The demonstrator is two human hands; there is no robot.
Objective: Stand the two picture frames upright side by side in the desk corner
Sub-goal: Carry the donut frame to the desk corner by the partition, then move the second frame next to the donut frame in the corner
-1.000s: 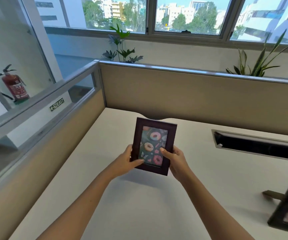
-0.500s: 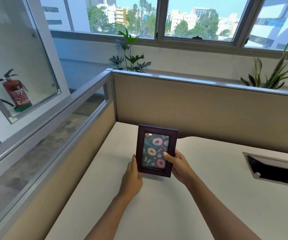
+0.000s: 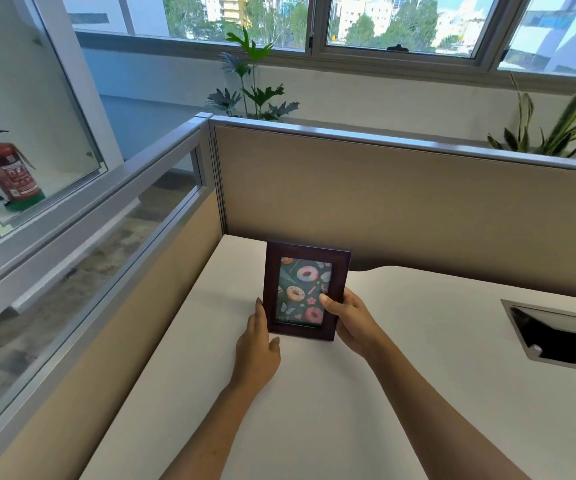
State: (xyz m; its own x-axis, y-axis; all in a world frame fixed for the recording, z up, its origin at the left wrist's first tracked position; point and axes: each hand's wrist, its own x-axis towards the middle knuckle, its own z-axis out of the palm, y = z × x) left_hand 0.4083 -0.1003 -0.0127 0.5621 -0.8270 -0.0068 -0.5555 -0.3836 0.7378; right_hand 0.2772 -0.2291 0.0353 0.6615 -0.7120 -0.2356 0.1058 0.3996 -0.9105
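A dark brown picture frame point(image 3: 305, 291) with a doughnut print stands upright on the white desk point(image 3: 400, 393), close to the corner where the two beige partitions meet. My right hand point(image 3: 350, 320) grips its right edge, thumb on the glass. My left hand point(image 3: 257, 344) lies flat against its lower left edge, fingers straight along the side. The second picture frame is out of view.
Beige partition walls point(image 3: 400, 202) close off the desk at the back and left, the left one topped with glass. A cable tray opening point(image 3: 563, 337) is cut into the desk at the right. Plants point(image 3: 250, 81) stand behind the back partition.
The doughnut frame has moved from mid-air towards the corner and now rests on the desk. My left hand has shifted from gripping the frame to lying along its left side. The other frame left the view.
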